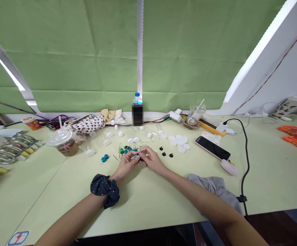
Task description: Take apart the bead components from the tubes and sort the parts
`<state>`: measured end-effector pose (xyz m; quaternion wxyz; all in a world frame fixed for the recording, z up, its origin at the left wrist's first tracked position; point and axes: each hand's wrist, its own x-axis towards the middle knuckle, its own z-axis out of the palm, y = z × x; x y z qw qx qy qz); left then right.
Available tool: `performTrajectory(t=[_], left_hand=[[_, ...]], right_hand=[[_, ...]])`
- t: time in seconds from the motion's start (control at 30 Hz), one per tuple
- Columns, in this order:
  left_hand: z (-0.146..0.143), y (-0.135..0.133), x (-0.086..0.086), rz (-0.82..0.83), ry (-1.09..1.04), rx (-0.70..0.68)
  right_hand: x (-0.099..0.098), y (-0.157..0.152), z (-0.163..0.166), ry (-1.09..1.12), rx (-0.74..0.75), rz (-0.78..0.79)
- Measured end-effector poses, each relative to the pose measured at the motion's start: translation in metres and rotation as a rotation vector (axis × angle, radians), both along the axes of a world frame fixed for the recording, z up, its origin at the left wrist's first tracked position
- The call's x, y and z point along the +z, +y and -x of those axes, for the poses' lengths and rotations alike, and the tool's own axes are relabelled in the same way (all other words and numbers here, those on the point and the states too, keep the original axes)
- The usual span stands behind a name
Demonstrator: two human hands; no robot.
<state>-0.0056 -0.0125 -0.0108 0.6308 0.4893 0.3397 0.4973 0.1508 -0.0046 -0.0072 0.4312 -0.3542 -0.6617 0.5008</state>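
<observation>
Above the pale green table, the left hand and right hand pinch a small shiny blue bead between closed fingertips, seemingly mid-assembly, which calls for steady, fine alignment.

The left hand, a dark dotted scrunchie on its wrist, pinches a small blue bead above the desk. The right hand meets it fingertip to fingertip; its grip is too small to tell. Just beside lie 2 blue beads, 3 black studs, white caps and a phone.
</observation>
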Motion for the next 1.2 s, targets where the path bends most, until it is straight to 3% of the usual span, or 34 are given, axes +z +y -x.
performTrajectory(t=[0.13, 0.3, 0.47, 0.63, 0.87, 1.07, 1.2], left_hand=[[0.001, 0.001, 0.001, -0.019, 0.043, 0.037], [0.001, -0.001, 0.003, -0.033, 0.091, 0.043], [0.002, 0.001, 0.001, -0.064, 0.119, 0.091], [0.000, -0.001, 0.002, -0.118, 0.140, 0.101], [0.000, -0.002, 0.005, -0.117, 0.154, 0.061], [0.001, 0.001, 0.000, -0.150, 0.154, 0.025], [0.001, 0.001, -0.001, -0.134, 0.145, 0.056]], right_hand=[[-0.001, 0.002, 0.000, 0.050, 0.024, -0.072], [-0.003, 0.008, -0.004, -0.023, -0.020, 0.091], [-0.001, 0.010, -0.007, 0.020, -0.015, 0.013], [-0.005, 0.008, -0.003, -0.020, 0.051, 0.213], [-0.001, 0.008, -0.003, 0.131, 0.080, 0.148], [0.000, 0.009, -0.003, 0.103, 0.002, 0.200], [0.000, 0.010, -0.006, 0.102, 0.060, 0.138]])
